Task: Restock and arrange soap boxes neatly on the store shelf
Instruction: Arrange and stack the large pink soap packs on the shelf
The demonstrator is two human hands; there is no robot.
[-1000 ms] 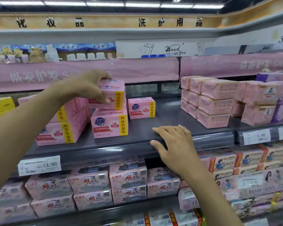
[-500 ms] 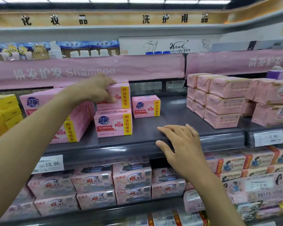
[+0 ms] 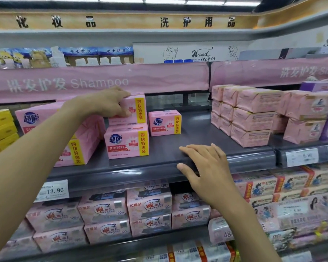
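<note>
Currently the left hand (image 3: 110, 104) grips the top pink soap box (image 3: 135, 108), fingers curled over its top-left corner and thumb on the front face, so the box's left side and logo are hidden; it sits stacked on a second pink box (image 3: 127, 141) on the grey shelf (image 3: 206, 133). The right hand (image 3: 206, 167) lies flat on the near shelf lip, fingers spread, holding nothing. A lone box (image 3: 165, 122) stands just right of the stack and farther back; the forearm covers much of the left pink stack (image 3: 83, 146), and the wrapped pink bars (image 3: 250, 114) at right have unreadable labels.
</note>
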